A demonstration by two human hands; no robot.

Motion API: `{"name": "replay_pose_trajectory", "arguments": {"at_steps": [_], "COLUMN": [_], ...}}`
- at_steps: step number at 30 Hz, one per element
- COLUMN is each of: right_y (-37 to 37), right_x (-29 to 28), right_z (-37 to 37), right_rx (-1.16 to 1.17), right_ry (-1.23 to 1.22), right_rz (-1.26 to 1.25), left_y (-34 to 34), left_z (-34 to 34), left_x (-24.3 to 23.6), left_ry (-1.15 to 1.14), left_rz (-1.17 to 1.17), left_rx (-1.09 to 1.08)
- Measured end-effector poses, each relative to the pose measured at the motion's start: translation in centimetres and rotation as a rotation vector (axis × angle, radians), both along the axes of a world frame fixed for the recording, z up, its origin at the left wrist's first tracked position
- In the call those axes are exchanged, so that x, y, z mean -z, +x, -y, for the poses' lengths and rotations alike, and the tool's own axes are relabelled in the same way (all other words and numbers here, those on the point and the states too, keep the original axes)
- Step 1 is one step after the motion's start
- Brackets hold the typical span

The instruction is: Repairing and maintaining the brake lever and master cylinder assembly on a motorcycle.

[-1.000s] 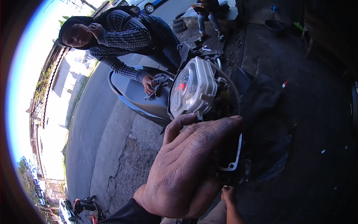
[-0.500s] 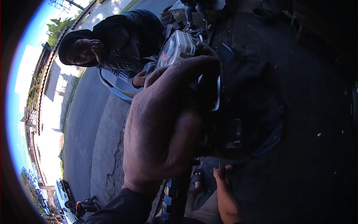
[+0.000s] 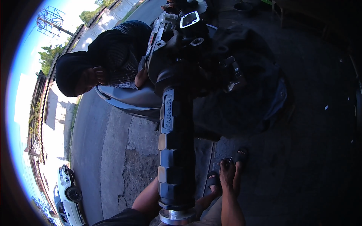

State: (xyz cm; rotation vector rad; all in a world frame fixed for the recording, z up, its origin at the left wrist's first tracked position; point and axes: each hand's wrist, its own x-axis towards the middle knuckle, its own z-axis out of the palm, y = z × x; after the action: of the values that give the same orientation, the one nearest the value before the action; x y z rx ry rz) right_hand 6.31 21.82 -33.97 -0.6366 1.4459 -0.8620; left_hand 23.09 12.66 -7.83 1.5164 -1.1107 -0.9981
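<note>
A black ribbed handlebar grip [image 3: 174,158] with a metal end cap [image 3: 177,215] fills the middle of the view, running up to the dark switch housing and a small mirror [image 3: 189,19] of a motorcycle. My left forearm [image 3: 148,197] in a dark sleeve rises from the lower edge and passes behind the grip; the hand itself is hidden there. My right hand does not show. Another person [image 3: 109,56] in a checked shirt and dark cap bends over at the upper left, one hand [image 3: 141,77] on the grey body panel [image 3: 128,100].
My feet in dark sandals [image 3: 226,171] stand on cracked concrete [image 3: 124,158] below the bike. A road runs along the left, with a white car [image 3: 68,190] at the lower left. The right side is dark, shaded ground.
My left hand, which covered the handlebar area, has dropped out of sight behind the grip. The view has swung down, so the grip now stands close and the other person sits lower left.
</note>
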Motion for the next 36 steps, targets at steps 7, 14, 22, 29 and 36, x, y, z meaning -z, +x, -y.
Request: {"name": "replay_pose_trajectory", "arguments": {"at_steps": [7, 14, 22, 29, 36], "right_y": [2.1, 0.9, 0.6, 1.6, 6.4], "right_x": [-6.9, -8.1, -6.3, -7.3, -9.4], "right_z": [-1.6, -0.9, -1.6, -1.7, -1.4], "right_rx": [0.072, 0.038, 0.013, -0.257, -0.659], "right_ry": [0.025, 0.033, 0.037, 0.026, -0.44], "right_rz": [0.028, 0.145, 0.161, 0.0, -0.448], "left_y": [-2.9, -1.5, -1.5, -0.8, 2.7], "left_z": [-9.1, -7.6, -8.5, -11.1, -15.3], "left_x": [14.7, 13.0, 15.1, 17.4, 20.7], "left_ry": [0.815, 0.818, 0.764, 0.718, 0.591], "left_rz": [0.007, -0.197, -0.251, -0.296, -0.811], "left_rx": [0.102, 0.222, 0.228, 0.017, -0.313]}}
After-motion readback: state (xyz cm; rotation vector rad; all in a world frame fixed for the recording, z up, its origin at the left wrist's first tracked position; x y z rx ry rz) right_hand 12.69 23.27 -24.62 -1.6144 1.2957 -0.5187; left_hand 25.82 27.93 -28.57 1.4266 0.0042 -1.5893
